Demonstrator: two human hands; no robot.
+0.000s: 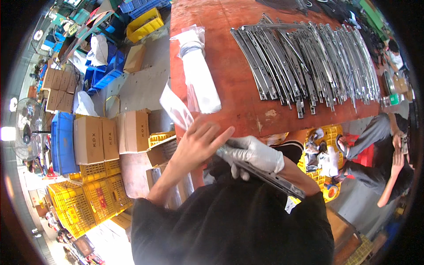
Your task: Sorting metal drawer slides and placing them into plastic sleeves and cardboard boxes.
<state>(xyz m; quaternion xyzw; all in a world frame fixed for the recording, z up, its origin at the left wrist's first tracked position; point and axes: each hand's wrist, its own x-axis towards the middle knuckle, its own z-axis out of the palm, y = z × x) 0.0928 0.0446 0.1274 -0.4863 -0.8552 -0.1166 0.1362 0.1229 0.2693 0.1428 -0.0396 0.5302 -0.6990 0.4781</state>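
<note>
Your left hand [201, 138] seemingly pinches a sleeve [175, 107] toward eleven o'clock, right hand [255, 155] grips a rail [276, 180] toward four; likely bagging: align ends

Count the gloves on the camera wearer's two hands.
1. The pale glove is on the right hand, which holds a dark metal rail. The left hand is bare; both hands show, so none is hidden.

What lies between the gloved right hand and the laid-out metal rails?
Head view: red tabletop, with a pale worn patch, between the right hand and the metal rails.
</note>
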